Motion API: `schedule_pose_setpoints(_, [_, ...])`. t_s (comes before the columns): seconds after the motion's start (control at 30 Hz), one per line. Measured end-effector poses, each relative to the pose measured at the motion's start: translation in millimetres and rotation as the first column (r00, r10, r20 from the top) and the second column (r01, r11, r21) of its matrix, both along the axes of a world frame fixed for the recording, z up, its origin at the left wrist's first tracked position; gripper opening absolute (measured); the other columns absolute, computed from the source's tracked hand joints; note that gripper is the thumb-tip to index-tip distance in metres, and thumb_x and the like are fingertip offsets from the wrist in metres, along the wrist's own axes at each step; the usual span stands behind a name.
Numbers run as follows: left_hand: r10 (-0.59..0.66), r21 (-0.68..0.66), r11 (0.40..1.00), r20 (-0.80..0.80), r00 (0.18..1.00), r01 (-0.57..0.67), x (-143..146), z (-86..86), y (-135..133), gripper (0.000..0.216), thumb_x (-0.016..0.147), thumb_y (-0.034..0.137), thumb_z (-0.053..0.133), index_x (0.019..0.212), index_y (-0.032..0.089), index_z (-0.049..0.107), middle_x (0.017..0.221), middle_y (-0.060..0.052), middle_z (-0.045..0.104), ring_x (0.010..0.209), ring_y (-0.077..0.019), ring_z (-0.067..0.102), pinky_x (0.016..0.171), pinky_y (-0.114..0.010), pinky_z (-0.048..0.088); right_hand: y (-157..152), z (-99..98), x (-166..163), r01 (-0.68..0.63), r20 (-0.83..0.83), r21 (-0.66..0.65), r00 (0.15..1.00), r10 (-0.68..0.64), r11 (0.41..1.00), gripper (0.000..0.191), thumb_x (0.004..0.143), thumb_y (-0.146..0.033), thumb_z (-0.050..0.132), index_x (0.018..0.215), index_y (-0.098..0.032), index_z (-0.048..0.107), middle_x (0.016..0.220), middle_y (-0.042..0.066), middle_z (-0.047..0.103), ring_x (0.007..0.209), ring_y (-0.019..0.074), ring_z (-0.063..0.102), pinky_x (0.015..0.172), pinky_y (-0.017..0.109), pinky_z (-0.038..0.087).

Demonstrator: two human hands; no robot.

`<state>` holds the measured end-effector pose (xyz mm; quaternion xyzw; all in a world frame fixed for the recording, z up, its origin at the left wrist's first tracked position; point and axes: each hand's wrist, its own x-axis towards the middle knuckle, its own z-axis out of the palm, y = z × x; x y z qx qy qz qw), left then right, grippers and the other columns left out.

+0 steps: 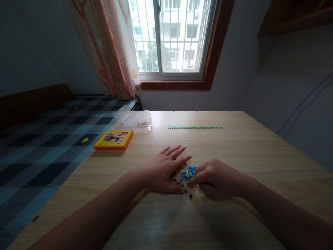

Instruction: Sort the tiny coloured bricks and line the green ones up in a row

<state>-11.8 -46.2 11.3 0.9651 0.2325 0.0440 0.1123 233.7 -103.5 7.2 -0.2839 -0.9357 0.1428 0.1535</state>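
Observation:
My left hand lies flat on the table with its fingers spread, partly covering a scatter of small dark brown pieces. Just right of it my right hand is bent, its index fingertip down among the pieces and the other fingers curled under. Whether it holds a tiny piece is hidden. Between the two hands sits a small heap of blue pieces that look like plastic building bricks, with a few pale ones among them. Some yellow pieces lie nearer to me.
Across the wooden table runs a row of tiny green pieces. At the left edge are an orange-and-yellow box and a clear plastic case behind it. A bed with a checked cover adjoins the left side.

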Motion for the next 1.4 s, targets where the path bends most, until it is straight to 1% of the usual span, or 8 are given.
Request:
schedule_pose_setpoints(0.13, [-0.016,-0.007,1.0,0.005,1.0,0.016,7.0,0.4,-6.4,0.101,0.072,0.071,0.065,0.154,0.027,0.026,0.162,-0.014,0.015,0.148,-0.0401,0.015,0.118,-0.06,0.014,-0.2,-0.1,-2.3,-0.026,0.037,-0.01,0.999,0.026,1.0,0.035,0.08,-0.009,0.05,0.097,-0.027,0.075,0.079,0.001,0.072,0.063,0.0125,0.056,0.062,0.024,0.036])
schedule_pose_setpoints(0.23, [-0.021,-0.004,1.0,0.025,0.999,0.021,13.4,-3.9,-11.0,0.099,0.073,0.07,0.064,0.154,0.027,0.026,0.162,-0.014,0.016,0.148,-0.0403,0.015,0.118,-0.06,0.012,1.1,-1.7,-1.5,-0.025,0.052,-0.003,0.998,0.025,1.0,0.031,0.079,-0.009,0.051,0.088,-0.025,0.075,0.075,0.001,0.071,0.063,0.0133,0.057,0.062,0.025,0.037])
schedule_pose_setpoints(0.47, [-0.03,0.004,1.0,0.051,0.998,0.03,23.3,-12.7,-18.4,0.098,0.075,0.071,0.061,0.154,0.024,0.025,0.162,-0.016,0.017,0.148,-0.0386,0.014,0.119,-0.06,0.012,4.9,-3.9,3.0,-0.02,-0.063,0.001,0.998,0.02,1.0,0.031,0.076,-0.007,0.05,0.087,-0.023,0.075,0.087,0.003,0.073,0.079,0.0158,0.064,0.072,0.025,0.043])
schedule_pose_setpoints(0.7, [-0.006,0.032,0.999,0.009,1.0,0.006,12.7,-7.9,-9.1,0.093,0.078,0.06,0.064,0.154,0.027,0.024,0.162,-0.014,0.015,0.148,-0.0386,0.014,0.118,-0.06,0.013,6.4,2.2,5.2,-0.009,-0.086,0.042,0.996,0.013,0.999,0.024,0.082,-0.011,0.051,0.083,-0.02,0.073,0.075,0.002,0.069,0.062,0.0114,0.057,0.059,0.023,0.036])
schedule_pose_setpoints(1.0, [0.104,0.084,0.991,0.016,0.994,-0.105,0.4,-7.2,5.6,0.065,0.094,0.043,0.047,0.154,0.031,0.023,0.163,-0.008,0.015,0.149,-0.0308,0.015,0.12,-0.054,0.015,12.7,-1.0,9.3,0.112,-0.301,0.136,0.951,-0.067,0.984,0.024,0.085,-0.013,0.052,0.092,-0.019,0.074,0.064,0.0,0.06,0.053,0.0096,0.05,0.053,0.022,0.035])
schedule_pose_setpoints(1.07, [0.087,0.064,0.994,0.017,0.996,-0.088,0.3,-6.8,5.7,0.068,0.094,0.046,0.048,0.154,0.031,0.022,0.163,-0.008,0.015,0.149,-0.031,0.015,0.12,-0.053,0.015,14.8,-2.1,10.3,0.157,-0.364,0.154,0.927,-0.092,0.976,0.025,0.085,-0.011,0.052,0.092,-0.019,0.074,0.062,0.0,0.059,0.052,0.009,0.048,0.053,0.021,0.035])
schedule_pose_setpoints(1.23, [0.011,0.016,1.0,0.015,1.0,-0.011,1.3,-8.0,3.4,0.096,0.078,0.068,0.061,0.155,0.027,0.021,0.162,-0.013,0.016,0.148,-0.037,0.016,0.119,-0.057,0.014,19.5,-6.6,12.5,0.211,-0.462,0.138,0.878,-0.126,0.968,0.027,0.082,-0.007,0.051,0.088,-0.019,0.075,0.058,-0.002,0.056,0.05,0.0085,0.044,0.053,0.021,0.036])
schedule_pose_setpoints(1.4, [0.039,0.057,0.998,-0.026,0.999,-0.037,0.0,-7.2,4.5,0.092,0.079,0.059,0.063,0.155,0.026,0.022,0.162,-0.015,0.016,0.149,-0.036,0.015,0.119,-0.057,0.016,22.1,-10.7,12.0,0.218,-0.478,0.117,0.867,-0.137,0.969,0.028,0.081,-0.005,0.05,0.088,-0.018,0.075,0.058,-0.002,0.056,0.05,0.0084,0.044,0.053,0.021,0.037])
